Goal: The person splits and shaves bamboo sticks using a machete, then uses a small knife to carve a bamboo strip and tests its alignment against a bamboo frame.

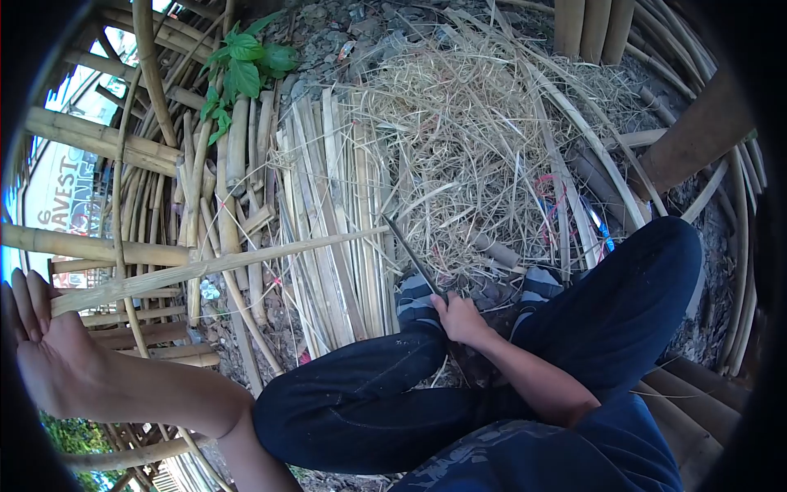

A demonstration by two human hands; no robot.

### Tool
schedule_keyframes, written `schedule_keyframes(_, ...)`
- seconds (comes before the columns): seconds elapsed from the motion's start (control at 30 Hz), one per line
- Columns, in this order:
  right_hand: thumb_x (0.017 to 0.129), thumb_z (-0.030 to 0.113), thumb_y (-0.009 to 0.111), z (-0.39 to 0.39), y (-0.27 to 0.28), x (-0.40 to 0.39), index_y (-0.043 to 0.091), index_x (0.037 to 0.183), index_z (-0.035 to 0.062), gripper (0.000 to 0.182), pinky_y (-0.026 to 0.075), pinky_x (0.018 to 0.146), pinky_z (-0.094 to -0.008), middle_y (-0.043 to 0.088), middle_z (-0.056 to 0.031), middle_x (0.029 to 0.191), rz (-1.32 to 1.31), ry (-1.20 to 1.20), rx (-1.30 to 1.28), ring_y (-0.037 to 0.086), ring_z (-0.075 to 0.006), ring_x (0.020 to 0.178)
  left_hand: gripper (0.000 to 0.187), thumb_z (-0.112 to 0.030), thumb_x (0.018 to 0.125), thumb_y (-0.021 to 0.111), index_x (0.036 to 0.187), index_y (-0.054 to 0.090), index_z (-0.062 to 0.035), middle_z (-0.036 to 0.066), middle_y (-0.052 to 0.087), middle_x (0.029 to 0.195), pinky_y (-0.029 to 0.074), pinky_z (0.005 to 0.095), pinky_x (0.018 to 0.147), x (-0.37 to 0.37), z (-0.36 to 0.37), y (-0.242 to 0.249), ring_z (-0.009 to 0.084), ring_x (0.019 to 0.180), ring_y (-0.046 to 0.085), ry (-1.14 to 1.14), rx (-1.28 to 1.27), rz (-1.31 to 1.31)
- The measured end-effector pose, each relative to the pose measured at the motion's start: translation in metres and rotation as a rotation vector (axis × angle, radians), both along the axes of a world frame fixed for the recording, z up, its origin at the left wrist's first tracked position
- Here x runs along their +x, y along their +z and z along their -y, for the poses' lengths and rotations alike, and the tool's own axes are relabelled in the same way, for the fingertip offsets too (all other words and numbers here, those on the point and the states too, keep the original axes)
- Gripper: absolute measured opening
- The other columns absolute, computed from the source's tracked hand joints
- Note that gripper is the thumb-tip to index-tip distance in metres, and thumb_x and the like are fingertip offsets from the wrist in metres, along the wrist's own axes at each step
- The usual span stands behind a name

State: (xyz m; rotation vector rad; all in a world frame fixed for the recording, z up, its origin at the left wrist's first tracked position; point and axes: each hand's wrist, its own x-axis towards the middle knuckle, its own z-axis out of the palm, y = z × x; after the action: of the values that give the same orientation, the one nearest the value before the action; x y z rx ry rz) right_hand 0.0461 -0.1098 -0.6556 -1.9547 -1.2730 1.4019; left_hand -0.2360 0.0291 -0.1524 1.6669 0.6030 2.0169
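My left hand (53, 348) is at the far left edge, its fingers bent round the near end of a long flat bamboo strip (221, 264). The strip runs rightward and slightly up across the view to the tip of a knife. My right hand (461, 318) is closed on the handle of the knife (414, 256), whose dark narrow blade points up and left. Beneath the strip's right half lies a row of split bamboo strips (332, 205), side by side on the ground.
A heap of bamboo shavings (467, 139) lies beyond my feet. Bamboo poles (106, 139) form a frame at left, near a green leafy plant (246, 61). A thick post (697, 135) stands at right. My bent knees are at lower centre and right.
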Motion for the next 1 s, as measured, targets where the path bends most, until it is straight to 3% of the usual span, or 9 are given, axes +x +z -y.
schedule_keyframes(0.07, 0.102, 0.043, 0.041, -0.011, 0.055, 0.005, 0.055, 0.106, -0.011, 0.056, 0.048, 0.083, -0.0567, 0.063, -0.036, 0.087, -0.316, -0.091, -0.309, 0.061, -0.0547, 0.089, 0.024, 0.005, 0.085, 0.037, 0.069, 0.027, -0.0096, 0.005, 0.023, 0.069, 0.024, 0.0266, 0.05, 0.013, 0.004, -0.003, 0.0149, 0.057, 0.023, -0.021, 0.009, -0.007)
schedule_keyframes(0.2, 0.102, 0.045, 0.041, 0.007, 0.054, -0.01, 0.055, 0.106, -0.0108, 0.058, 0.05, 0.08, -0.0577, 0.062, -0.0382, 0.085, -0.128, 0.017, 0.145, 0.061, -0.0553, 0.081, 0.026, 0.004, 0.086, 0.04, 0.069, 0.027, -0.01, 0.004, 0.024, 0.067, 0.024, 0.0251, 0.048, 0.026, 0.014, -0.005, 0.0141, 0.055, 0.024, -0.206, -0.072, -0.05)
schedule_keyframes(0.27, 0.102, 0.047, 0.039, 0.01, 0.042, -0.015, 0.054, 0.108, -0.0105, 0.059, 0.053, 0.068, -0.0546, 0.063, -0.035, 0.08, -0.098, -0.032, 0.058, 0.065, -0.0499, 0.07, 0.027, 0.001, 0.089, 0.04, 0.069, 0.028, -0.0107, 0.004, 0.026, 0.068, 0.024, 0.0241, 0.047, 0.02, 0.01, -0.005, 0.0129, 0.053, 0.025, -0.164, -0.038, -0.122)
schedule_keyframes(0.3, 0.103, 0.046, 0.041, 0.006, 0.034, -0.01, 0.054, 0.11, -0.0102, 0.058, 0.054, 0.054, -0.0437, 0.066, -0.0261, 0.078, -0.197, -0.117, -0.304, 0.066, -0.0355, 0.058, 0.027, 0.001, 0.089, 0.04, 0.069, 0.028, -0.0107, 0.004, 0.026, 0.068, 0.024, 0.0241, 0.047, 0.017, 0.01, -0.006, 0.0129, 0.053, 0.025, -0.165, -0.032, -0.12)
schedule_keyframes(0.43, 0.103, 0.045, 0.041, -0.008, 0.049, 0.001, 0.054, 0.111, -0.0104, 0.057, 0.05, 0.041, -0.0364, 0.064, -0.0191, 0.072, -0.36, -0.135, -0.347, 0.063, -0.0239, 0.049, 0.029, -0.003, 0.092, 0.039, 0.068, 0.027, -0.0122, 0.003, 0.028, 0.067, 0.024, 0.0241, 0.046, 0.028, 0.017, -0.01, 0.0116, 0.052, 0.026, -0.276, -0.077, -0.171)
schedule_keyframes(0.67, 0.103, 0.043, 0.039, -0.006, 0.028, -0.008, 0.056, 0.103, -0.012, 0.058, 0.051, 0.045, -0.0404, 0.064, -0.0233, 0.069, -0.117, -0.009, 0.165, 0.062, -0.0294, 0.045, 0.025, -0.012, 0.105, 0.031, 0.081, 0.036, -0.0065, 0.001, 0.029, 0.066, 0.024, 0.0231, 0.047, 0.053, 0.019, -0.03, 0.0099, 0.054, 0.026, -0.252, 0.033, -0.152)
schedule_keyframes(0.73, 0.103, 0.041, 0.038, -0.006, 0.042, -0.007, 0.055, 0.103, -0.0119, 0.056, 0.051, 0.045, -0.0402, 0.064, -0.0255, 0.073, -0.266, -0.165, -0.223, 0.063, -0.0302, 0.048, 0.026, -0.018, 0.106, 0.032, 0.085, 0.037, -0.0056, 0.001, 0.03, 0.067, 0.025, 0.0231, 0.045, 0.053, 0.021, -0.03, 0.0097, 0.054, 0.026, -0.25, 0.045, -0.183)
schedule_keyframes(0.83, 0.103, 0.042, 0.042, -0.006, 0.038, -0.008, 0.054, 0.102, -0.0062, 0.05, 0.047, 0.038, -0.0346, 0.057, -0.012, 0.064, -0.299, -0.207, -0.254, 0.059, -0.0198, 0.047, 0.033, -0.029, 0.108, 0.031, 0.089, 0.042, -0.0042, 0.0, 0.03, 0.066, 0.026, 0.0229, 0.044, 0.064, 0.024, -0.034, 0.0092, 0.054, 0.026, -0.371, 0.049, -0.14)
schedule_keyframes(1.0, 0.103, 0.038, 0.043, -0.008, 0.098, -0.007, 0.051, 0.105, -0.0089, 0.048, 0.045, 0.036, -0.0339, 0.052, -0.0102, 0.057, -0.556, -0.329, -0.189, 0.054, -0.018, 0.042, 0.035, -0.033, 0.107, 0.033, 0.09, 0.044, -0.0048, 0.0, 0.031, 0.066, 0.025, 0.0244, 0.046, 0.065, 0.028, -0.037, 0.0096, 0.054, 0.028, -0.389, 0.029, -0.126)
